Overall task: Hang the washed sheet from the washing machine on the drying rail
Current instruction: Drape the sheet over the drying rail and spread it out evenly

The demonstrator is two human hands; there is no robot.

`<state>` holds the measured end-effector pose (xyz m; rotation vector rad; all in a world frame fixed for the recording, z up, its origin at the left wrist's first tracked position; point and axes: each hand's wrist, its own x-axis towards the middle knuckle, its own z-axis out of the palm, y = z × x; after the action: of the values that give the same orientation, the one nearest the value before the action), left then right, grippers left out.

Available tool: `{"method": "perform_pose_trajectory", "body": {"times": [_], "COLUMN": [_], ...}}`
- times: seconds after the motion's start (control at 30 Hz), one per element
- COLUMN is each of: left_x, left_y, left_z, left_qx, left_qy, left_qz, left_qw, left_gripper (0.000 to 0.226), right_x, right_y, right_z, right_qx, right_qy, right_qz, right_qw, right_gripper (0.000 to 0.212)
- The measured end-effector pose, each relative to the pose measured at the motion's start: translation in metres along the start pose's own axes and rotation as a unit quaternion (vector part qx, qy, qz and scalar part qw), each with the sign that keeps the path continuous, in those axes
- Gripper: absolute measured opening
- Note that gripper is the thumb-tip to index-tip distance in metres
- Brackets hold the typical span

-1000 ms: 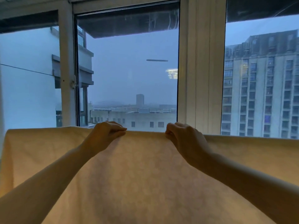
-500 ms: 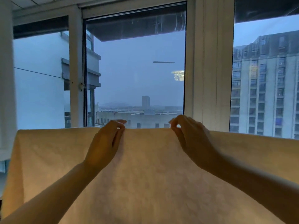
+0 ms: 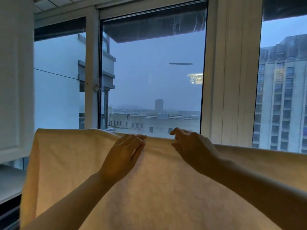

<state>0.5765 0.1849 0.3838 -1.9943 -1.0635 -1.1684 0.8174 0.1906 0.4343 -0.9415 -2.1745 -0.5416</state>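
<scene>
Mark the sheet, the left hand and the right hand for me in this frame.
sheet (image 3: 66, 163), head view: bare front face, left of the hands.
left hand (image 3: 123, 156), head view: back of the hand.
right hand (image 3: 195, 150), head view: back of the hand.

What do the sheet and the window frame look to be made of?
The sheet: woven cloth, probably cotton; matte cream with a faint pattern, puckering softly beside the left hand, light glowing through. The window frame: smooth white with ribbed mouldings, likely painted metal or plastic; which one cannot be told.
</scene>
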Motion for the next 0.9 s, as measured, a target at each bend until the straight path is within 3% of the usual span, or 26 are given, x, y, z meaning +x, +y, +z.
{"method": "perform_pose_trajectory", "body": {"times": [0.13,0.23,0.53,0.9], "left_x": [0.010,0.017,0.002,-0.015], "left_y": [-0.006,-0.026,-0.107,-0.190], "left_z": [-0.001,-0.006,-0.032,-0.072], "left_qx": [-0.086,-0.070,0.054,0.011], "left_qy": [0.052,0.051,-0.066,-0.131], "left_qz": [-0.086,-0.157,-0.140,-0.133], "left_qw": [0.991,0.984,0.987,0.982], "left_gripper": [0.020,0.018,0.027,0.037], "right_x": [0.007,0.009,0.040,0.097], "right_y": [-0.005,-0.006,-0.036,-0.104], "right_z": [0.009,0.012,0.038,0.094], "right_qx": [-0.019,-0.028,-0.023,-0.016], "right_qy": [-0.017,-0.014,-0.020,-0.003], "right_qz": [-0.020,-0.026,-0.046,-0.033], "right_qw": [0.999,0.999,0.998,0.999], "right_gripper": [0.022,0.019,0.023,0.020]}}
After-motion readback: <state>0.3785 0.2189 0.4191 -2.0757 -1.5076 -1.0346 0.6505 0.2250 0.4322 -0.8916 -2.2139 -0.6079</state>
